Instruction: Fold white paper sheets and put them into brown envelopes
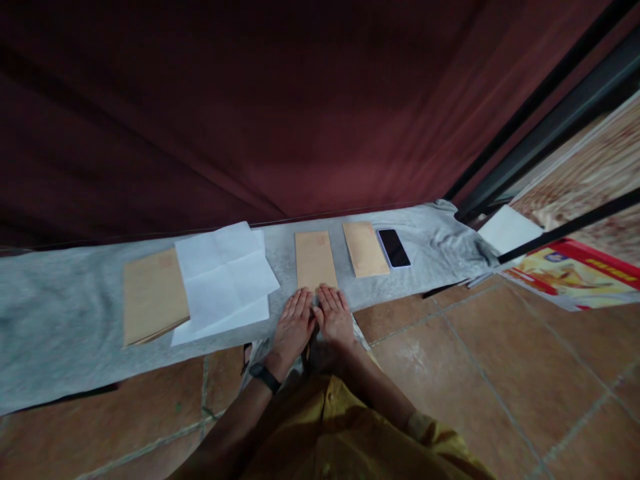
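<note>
A brown paper envelope (pixel 316 259) lies lengthwise in front of me on the grey cloth. My left hand (pixel 294 321) rests flat on its near end, fingers stretched forward. Beside it my right hand (pixel 334 316) presses on the same end in the same way, the two thumbs close together. Both palms cover the envelope's near edge, so that edge is hidden. Another brown envelope (pixel 365 249) lies apart to the right. On the left, white creased sheets of paper (pixel 223 273) partly overlap a stack of brown envelopes (pixel 153 293).
A smartphone (pixel 395 249) with a dark screen lies right of the second envelope. The grey cloth (pixel 60 313) covers a long narrow surface against a dark red curtain (pixel 280 113). Black metal bars (pixel 545 113) and a colourful printed sheet (pixel 575 275) are at the right, above a tiled floor (pixel 480 373).
</note>
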